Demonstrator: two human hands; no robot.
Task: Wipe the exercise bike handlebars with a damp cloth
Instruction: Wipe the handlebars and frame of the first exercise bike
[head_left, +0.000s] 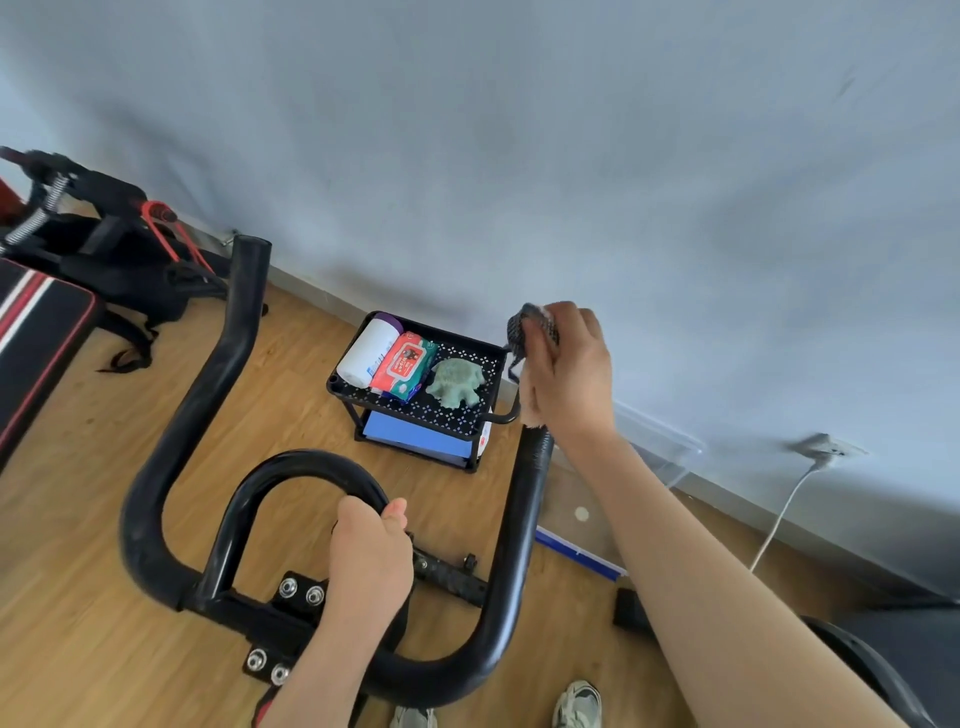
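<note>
Honestly nothing's readable here: the red plastic wet-wipes pack (404, 368) and white cylindrical tub (367, 352) carry print, but it's too blurry.

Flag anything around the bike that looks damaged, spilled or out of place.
Nothing stands out. The handlebars look intact, the wipes pack and green cloth lie on the small cart, and the floor shows no spill.

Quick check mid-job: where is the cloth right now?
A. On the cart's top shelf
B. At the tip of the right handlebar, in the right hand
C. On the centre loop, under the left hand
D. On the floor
B: the right hand grips the dark cloth at the upper end of the right handlebar, while the left hand holds the centre loop bare.
</note>
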